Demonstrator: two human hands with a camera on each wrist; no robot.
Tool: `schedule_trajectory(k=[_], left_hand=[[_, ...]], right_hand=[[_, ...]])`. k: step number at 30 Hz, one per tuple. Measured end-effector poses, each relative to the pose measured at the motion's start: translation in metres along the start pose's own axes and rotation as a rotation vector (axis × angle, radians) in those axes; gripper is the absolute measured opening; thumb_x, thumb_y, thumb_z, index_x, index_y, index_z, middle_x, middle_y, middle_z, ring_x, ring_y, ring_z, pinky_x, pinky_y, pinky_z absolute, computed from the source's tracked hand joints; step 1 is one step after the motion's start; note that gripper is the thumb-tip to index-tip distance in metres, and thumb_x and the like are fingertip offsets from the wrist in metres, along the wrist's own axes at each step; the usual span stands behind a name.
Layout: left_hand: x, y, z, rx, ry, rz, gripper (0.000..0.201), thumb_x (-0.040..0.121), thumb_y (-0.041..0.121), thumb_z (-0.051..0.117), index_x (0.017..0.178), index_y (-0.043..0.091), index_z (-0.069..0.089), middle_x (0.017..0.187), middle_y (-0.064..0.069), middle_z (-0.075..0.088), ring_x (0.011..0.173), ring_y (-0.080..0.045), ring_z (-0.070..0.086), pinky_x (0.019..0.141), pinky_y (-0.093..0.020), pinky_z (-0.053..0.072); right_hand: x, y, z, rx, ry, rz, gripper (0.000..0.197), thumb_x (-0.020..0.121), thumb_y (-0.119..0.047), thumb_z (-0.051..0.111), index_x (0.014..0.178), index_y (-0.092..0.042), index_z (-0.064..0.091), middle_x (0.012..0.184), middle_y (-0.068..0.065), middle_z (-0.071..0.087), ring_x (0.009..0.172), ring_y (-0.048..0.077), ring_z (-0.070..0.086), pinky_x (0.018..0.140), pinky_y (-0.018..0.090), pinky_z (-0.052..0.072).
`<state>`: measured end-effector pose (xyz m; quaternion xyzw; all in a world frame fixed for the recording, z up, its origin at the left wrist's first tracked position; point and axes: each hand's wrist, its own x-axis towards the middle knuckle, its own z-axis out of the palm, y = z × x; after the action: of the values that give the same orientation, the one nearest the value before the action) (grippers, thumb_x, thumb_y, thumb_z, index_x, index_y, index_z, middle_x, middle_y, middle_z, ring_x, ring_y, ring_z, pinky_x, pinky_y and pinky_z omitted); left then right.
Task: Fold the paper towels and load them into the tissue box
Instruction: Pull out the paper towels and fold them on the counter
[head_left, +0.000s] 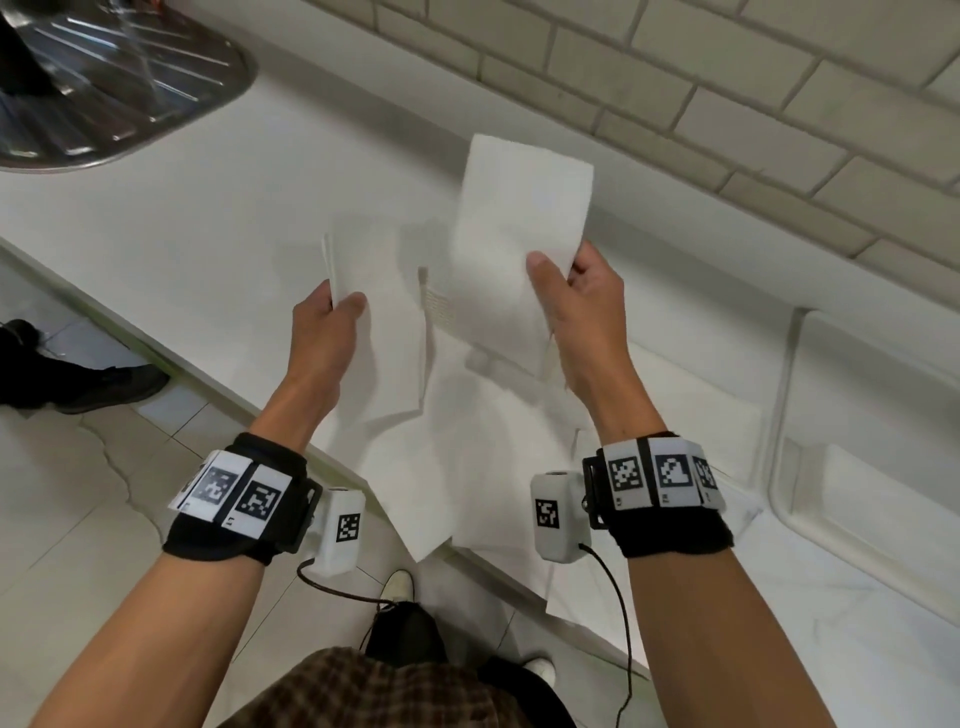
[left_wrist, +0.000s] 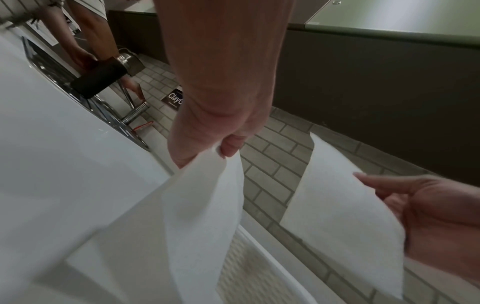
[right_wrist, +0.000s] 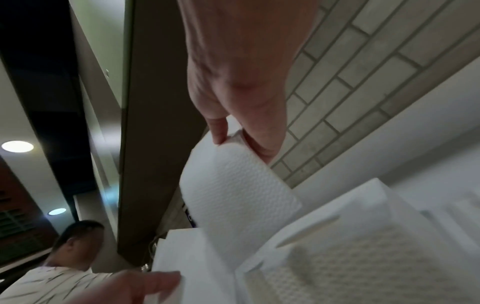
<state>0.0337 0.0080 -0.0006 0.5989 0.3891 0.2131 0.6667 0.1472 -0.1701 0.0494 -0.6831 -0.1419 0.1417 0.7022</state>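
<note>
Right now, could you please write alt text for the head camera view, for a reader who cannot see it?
Two hands hold white paper towels above a white counter: the left hand pinches one towel, the right hand another. More towels lie below; a steel sink sits far left.

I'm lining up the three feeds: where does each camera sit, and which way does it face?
Head: worn on the head, looking down at the counter; shows both forearms, left hand and right hand, each pinching a towel.
Left wrist: looks along the left hand to its towel.
Right wrist: looks along the right hand to its towel.
Shared: both wrist views catch the other hand.
</note>
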Motion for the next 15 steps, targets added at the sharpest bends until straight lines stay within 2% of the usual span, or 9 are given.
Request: schedule_trajectory(k=[2,5,7,9,11,12,15], left_hand=[[-0.002,0.002,0.006,-0.043,-0.033,-0.015,0.026,0.095,0.013,0.049,0.117,0.015,0.063,0.095,0.003,0.068,0.086,-0.018,0.065,0.070,-0.027,0.050],[-0.008,0.005,0.015,-0.147,-0.101,-0.060,0.020,0.095,0.014,0.050,0.106,0.018,0.066,0.088,0.003,0.071,0.082,-0.019,0.067,0.067,-0.028,0.051],[-0.013,0.007,0.020,-0.263,-0.169,-0.101,0.020,0.097,0.021,0.051,0.109,0.017,0.067,0.094,0.002,0.075,0.084,-0.016,0.072,0.069,-0.028,0.054],[-0.020,0.008,0.024,-0.350,-0.250,-0.139,0.030,0.099,0.033,0.049,0.116,0.014,0.065,0.107,-0.002,0.075,0.095,-0.017,0.073,0.077,-0.030,0.057],[-0.026,0.005,0.029,-0.275,-0.327,-0.093,0.033,0.097,0.033,0.053,0.121,0.012,0.063,0.114,-0.005,0.073,0.102,-0.022,0.071,0.086,-0.036,0.057],[-0.029,0.003,0.030,-0.186,-0.346,-0.042,0.030,0.095,0.026,0.057,0.121,0.013,0.063,0.114,-0.006,0.073,0.102,-0.023,0.071,0.088,-0.039,0.057],[-0.032,-0.004,0.028,-0.076,-0.337,0.062,0.023,0.090,0.010,0.062,0.112,0.018,0.066,0.106,-0.003,0.075,0.096,-0.023,0.072,0.084,-0.040,0.057]], right_hand=[[-0.003,-0.005,0.003,0.032,-0.084,0.009,0.013,0.093,-0.012,0.061,0.106,-0.016,0.064,0.111,0.015,0.072,0.104,0.035,0.068,0.089,0.045,0.055],[-0.008,0.004,0.011,-0.022,-0.140,0.049,0.012,0.093,-0.012,0.061,0.104,-0.017,0.064,0.110,0.014,0.073,0.102,0.034,0.069,0.092,0.048,0.055],[-0.012,0.016,0.016,-0.115,-0.128,0.077,0.010,0.093,-0.014,0.061,0.099,-0.022,0.064,0.106,0.008,0.073,0.098,0.028,0.070,0.091,0.047,0.056],[-0.016,0.028,0.020,-0.188,-0.114,0.101,0.010,0.094,-0.015,0.059,0.100,-0.022,0.063,0.102,0.001,0.072,0.095,0.020,0.069,0.090,0.042,0.056],[-0.020,0.036,0.026,-0.235,-0.095,0.115,0.013,0.094,-0.017,0.059,0.106,-0.019,0.062,0.104,0.000,0.070,0.096,0.018,0.068,0.091,0.042,0.055],[-0.022,0.039,0.029,-0.247,-0.086,0.124,0.020,0.093,-0.019,0.060,0.113,-0.018,0.059,0.110,0.000,0.068,0.100,0.017,0.066,0.091,0.041,0.055],[-0.024,0.047,0.028,-0.144,-0.136,0.164,0.057,0.086,-0.024,0.071,0.134,-0.024,0.040,0.130,-0.004,0.056,0.115,0.010,0.057,0.092,0.025,0.052]])
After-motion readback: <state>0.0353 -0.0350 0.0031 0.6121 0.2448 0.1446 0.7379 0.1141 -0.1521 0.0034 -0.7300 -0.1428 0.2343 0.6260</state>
